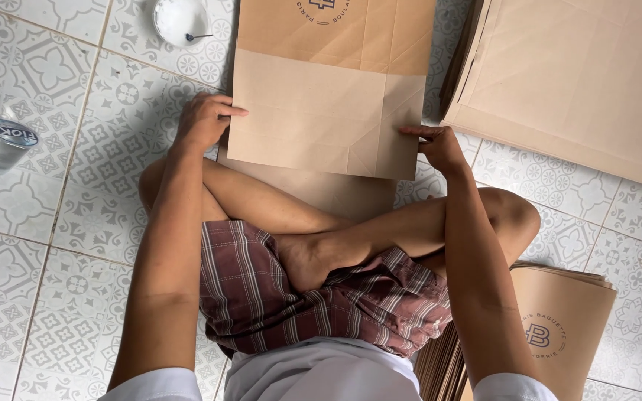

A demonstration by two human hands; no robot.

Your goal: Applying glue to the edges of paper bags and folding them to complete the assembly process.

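The bag [328,89] lies on the floor [53,223] before the crossed legs, one hand at each side edge. Left of the bag stand a cup [3,142] and a bowl [180,20]; right of it lies a sheet stack [581,82], with a bag pile [559,327] nearer the person.

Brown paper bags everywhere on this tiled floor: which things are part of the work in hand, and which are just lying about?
In use:
- flat brown paper bag with its bottom flap folded up
- left hand and right hand, pressing its side edges

Lying about:
- big stack of flat brown paper
- pile of printed brown bags
- sealed clear plastic water cup
- small white bowl
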